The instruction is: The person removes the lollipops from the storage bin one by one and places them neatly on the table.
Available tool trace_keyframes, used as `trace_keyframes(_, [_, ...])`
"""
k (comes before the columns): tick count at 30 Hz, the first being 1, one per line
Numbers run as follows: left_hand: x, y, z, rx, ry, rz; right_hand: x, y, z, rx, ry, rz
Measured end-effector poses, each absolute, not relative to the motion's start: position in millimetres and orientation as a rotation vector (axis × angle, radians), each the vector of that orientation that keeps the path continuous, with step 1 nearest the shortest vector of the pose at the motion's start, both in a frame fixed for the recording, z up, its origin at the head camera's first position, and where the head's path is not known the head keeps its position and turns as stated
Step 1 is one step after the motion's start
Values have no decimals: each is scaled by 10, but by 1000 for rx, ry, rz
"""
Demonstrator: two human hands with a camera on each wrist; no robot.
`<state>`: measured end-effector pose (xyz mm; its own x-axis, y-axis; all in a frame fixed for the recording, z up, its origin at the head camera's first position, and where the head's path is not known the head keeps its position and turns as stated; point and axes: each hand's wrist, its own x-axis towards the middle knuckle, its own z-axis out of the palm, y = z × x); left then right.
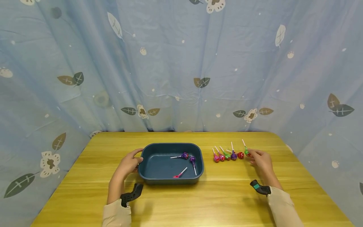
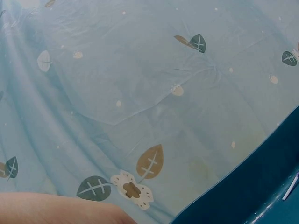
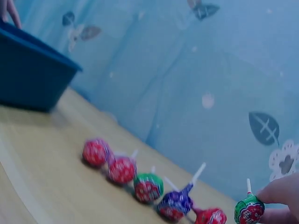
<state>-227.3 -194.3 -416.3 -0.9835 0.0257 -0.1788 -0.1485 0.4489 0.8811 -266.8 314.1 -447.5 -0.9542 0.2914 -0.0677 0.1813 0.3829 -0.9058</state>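
Observation:
My left hand [image 1: 129, 164] holds the left wall of a dark blue tray [image 1: 171, 181], thumb over the rim. Inside the tray lie two purple lollipops, one [image 1: 184, 155] near the back and another [image 1: 193, 160] by the right side, plus a pink lollipop [image 1: 176, 176] near the front wall. At the right, my right hand [image 1: 260, 159] pinches a green-and-red lollipop [image 3: 249, 210] by its wrapped head, stick pointing up. Left of that hand is a row of lollipops: two pink ones, a green one [image 3: 148, 187], a purple one [image 3: 174, 205] and a red one [image 1: 240, 155].
A wooden table [image 1: 221, 201] carries everything. A blue curtain [image 1: 170, 69] with leaf and flower prints hangs right behind its back edge and along both sides. Black wrist devices are strapped on both forearms, over beige sleeves [image 1: 283, 206].

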Motion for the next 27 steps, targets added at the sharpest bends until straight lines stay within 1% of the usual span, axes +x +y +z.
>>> trace_keyframes(5, [-2278,-1946,-4170,-115,2526,1566,-2751,3204,-4576,-469,-2513,1604])
trace_keyframes(14, [-2270,-1940,-4165,-126,2534,1559,-2875,3199,-4647,-461,-2578,1378])
trace_keyframes(19, [-2263,-1934,-4152,-128,2524,1566,-2884,3192,-4657,-453,-2625,1291])
trace_keyframes(27, [-2255,-1932,-4141,-127,2526,1562,-2804,3152,-4638,-415,-2715,1276])
